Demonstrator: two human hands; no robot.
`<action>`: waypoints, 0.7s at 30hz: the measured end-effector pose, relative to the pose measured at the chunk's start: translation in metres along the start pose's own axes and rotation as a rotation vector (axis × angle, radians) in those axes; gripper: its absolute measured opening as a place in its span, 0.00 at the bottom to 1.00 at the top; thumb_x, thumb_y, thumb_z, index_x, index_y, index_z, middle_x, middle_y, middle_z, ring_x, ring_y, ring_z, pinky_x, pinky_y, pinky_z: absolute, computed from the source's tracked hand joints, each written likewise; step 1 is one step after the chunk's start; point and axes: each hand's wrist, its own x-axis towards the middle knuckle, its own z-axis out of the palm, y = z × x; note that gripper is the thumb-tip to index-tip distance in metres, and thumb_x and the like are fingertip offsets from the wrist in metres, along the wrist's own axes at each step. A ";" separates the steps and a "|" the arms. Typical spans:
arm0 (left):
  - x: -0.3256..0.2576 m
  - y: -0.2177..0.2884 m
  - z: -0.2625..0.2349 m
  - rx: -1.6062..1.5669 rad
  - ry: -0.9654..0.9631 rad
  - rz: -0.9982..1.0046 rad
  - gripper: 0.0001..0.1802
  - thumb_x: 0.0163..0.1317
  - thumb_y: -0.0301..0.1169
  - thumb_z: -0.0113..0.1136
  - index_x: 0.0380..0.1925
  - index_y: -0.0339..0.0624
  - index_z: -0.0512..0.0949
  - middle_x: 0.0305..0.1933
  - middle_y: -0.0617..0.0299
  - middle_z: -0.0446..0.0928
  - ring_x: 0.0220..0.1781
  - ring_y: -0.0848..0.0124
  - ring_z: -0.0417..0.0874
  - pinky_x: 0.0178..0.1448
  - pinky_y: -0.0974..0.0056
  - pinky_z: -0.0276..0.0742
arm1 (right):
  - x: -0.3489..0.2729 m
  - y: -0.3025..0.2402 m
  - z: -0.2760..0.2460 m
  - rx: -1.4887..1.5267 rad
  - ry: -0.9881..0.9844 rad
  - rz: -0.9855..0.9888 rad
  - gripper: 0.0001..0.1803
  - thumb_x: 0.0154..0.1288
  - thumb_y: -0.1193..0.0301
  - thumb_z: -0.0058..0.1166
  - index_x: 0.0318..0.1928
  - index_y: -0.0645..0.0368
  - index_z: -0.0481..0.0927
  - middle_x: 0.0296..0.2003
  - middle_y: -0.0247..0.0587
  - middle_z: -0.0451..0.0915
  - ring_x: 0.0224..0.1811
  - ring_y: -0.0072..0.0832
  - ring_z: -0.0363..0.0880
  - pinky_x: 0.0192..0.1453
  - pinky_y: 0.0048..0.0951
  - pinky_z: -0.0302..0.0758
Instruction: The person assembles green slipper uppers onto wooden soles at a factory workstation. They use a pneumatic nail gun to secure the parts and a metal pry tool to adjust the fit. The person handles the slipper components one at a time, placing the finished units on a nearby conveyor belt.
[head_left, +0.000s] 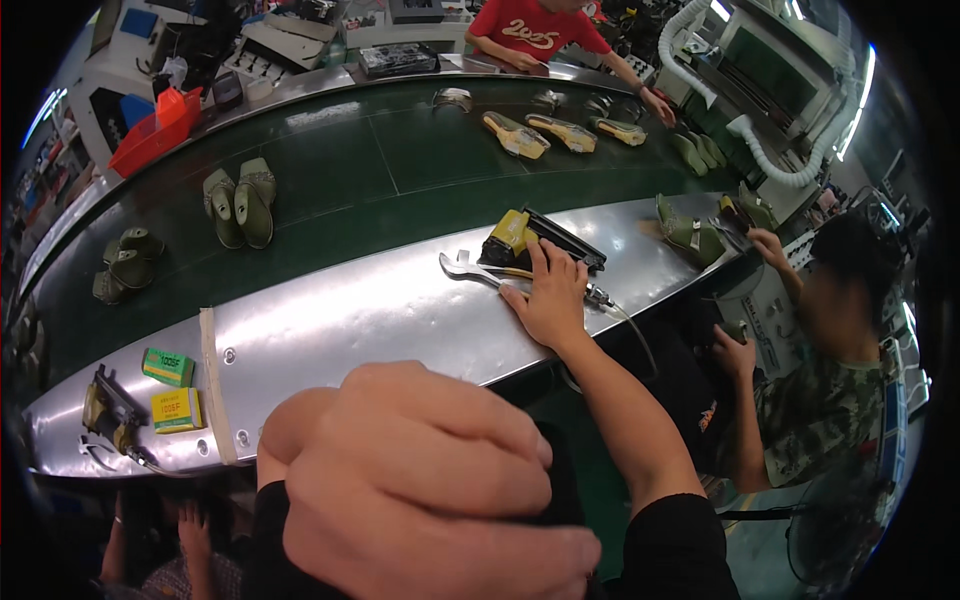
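Observation:
My left hand (420, 480) is raised close to the camera, large and slightly blurred, its fingers curled in; whatever they hold, if anything, is hidden. My right hand (555, 295) reaches onto the metal bench (330, 290), fingers stretched and thumb apart. Its fingertips touch a black and yellow air staple gun (512, 236) lying on its side. Under the thumb lies the handle of silver pincers (462, 268), their curved jaws pointing left. A thin air hose (640, 335) runs from a fitting beside my right hand over the bench edge.
Beyond the bench runs a green conveyor belt (340, 200) carrying green shoes (245, 205) and shoe lasts (515, 135). Left are small boxes (178, 411) and another air tool (110, 415). A co-worker (815, 390) sits at right; a red-shirted person (535, 30) works across the belt.

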 end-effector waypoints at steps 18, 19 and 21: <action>-0.241 -0.053 -0.064 0.459 0.250 -1.655 0.15 0.67 0.17 0.49 0.40 0.31 0.87 0.37 0.55 0.87 0.32 0.70 0.88 0.38 0.65 0.85 | 0.001 0.003 0.001 0.057 0.024 -0.008 0.49 0.64 0.45 0.67 0.77 0.57 0.65 0.74 0.51 0.65 0.79 0.47 0.59 0.82 0.67 0.44; -0.243 -0.050 -0.069 0.570 0.125 -1.580 0.15 0.69 0.19 0.48 0.42 0.30 0.87 0.41 0.53 0.88 0.34 0.67 0.90 0.38 0.63 0.90 | 0.002 -0.001 -0.001 0.067 0.017 -0.001 0.49 0.63 0.45 0.67 0.77 0.57 0.65 0.74 0.51 0.65 0.79 0.47 0.59 0.82 0.68 0.44; -0.248 -0.050 -0.072 0.586 0.032 -1.517 0.14 0.68 0.20 0.53 0.43 0.34 0.88 0.39 0.54 0.89 0.36 0.68 0.91 0.41 0.64 0.87 | 0.004 -0.004 -0.004 0.061 0.054 -0.033 0.47 0.62 0.46 0.67 0.75 0.59 0.67 0.72 0.51 0.67 0.76 0.48 0.61 0.80 0.60 0.49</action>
